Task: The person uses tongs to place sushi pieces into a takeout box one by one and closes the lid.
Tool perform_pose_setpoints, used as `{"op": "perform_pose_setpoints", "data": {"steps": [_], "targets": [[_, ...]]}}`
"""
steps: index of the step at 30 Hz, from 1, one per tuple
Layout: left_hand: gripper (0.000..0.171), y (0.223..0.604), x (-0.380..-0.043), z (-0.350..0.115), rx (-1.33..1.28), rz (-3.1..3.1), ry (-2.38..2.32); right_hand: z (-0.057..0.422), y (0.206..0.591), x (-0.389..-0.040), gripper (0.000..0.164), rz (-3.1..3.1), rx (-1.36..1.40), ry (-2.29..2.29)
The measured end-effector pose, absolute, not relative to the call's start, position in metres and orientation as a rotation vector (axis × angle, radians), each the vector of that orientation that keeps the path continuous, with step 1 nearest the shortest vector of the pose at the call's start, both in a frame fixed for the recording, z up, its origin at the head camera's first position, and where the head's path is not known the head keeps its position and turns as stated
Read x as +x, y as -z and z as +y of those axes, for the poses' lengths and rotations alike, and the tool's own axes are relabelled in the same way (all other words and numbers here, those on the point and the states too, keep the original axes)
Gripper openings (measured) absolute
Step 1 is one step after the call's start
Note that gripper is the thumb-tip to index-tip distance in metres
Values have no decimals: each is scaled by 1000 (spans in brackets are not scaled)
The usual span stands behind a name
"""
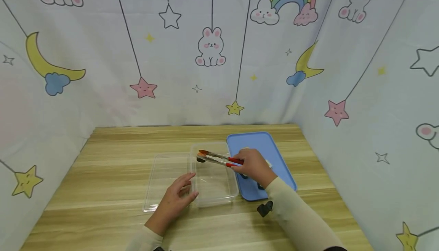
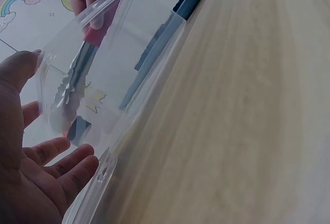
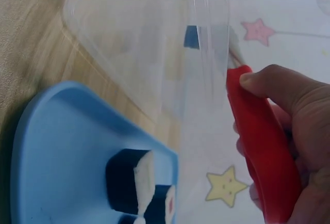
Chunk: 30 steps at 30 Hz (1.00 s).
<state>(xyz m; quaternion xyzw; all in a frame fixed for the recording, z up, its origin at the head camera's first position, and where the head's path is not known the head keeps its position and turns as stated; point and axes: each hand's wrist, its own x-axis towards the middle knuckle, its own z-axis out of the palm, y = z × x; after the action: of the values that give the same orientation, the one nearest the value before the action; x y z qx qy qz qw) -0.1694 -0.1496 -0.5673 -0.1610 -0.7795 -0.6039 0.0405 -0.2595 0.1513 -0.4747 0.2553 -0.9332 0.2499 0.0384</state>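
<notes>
My right hand grips the red handles of metal tongs. Between the tong tips is a dark-wrapped sushi roll with an orange top, near the far left corner of a clear plastic box. In the left wrist view, the roll appears through the box wall, low in the box. Whether it touches the bottom cannot be told. My left hand is at the box's left side, fingers spread and loosely bent, with the thumb by the rim.
To the right of the box lies a blue tray bearing several sushi rolls, partly hidden by my right hand. A clear flat lid lies left of the box on the wooden table. A patterned curtain hangs behind.
</notes>
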Motion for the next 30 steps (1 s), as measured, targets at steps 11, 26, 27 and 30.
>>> {"op": "perform_pose_setpoints", "data": {"steps": [11, 26, 27, 30], "targets": [[62, 568, -169, -152, -540, -2379, 1819, 133, 470, -262, 23, -2966, 795, -611], [62, 570, -169, -152, -528, -2370, 1819, 125, 466, -262, 18, -2972, 834, -461], [62, 570, -169, -152, -530, -2369, 1820, 126, 465, -261, 21, -2971, 830, -486], [61, 570, -169, -152, -529, -2369, 1826, 130, 462, -258, 31, -2955, 791, -545]]}}
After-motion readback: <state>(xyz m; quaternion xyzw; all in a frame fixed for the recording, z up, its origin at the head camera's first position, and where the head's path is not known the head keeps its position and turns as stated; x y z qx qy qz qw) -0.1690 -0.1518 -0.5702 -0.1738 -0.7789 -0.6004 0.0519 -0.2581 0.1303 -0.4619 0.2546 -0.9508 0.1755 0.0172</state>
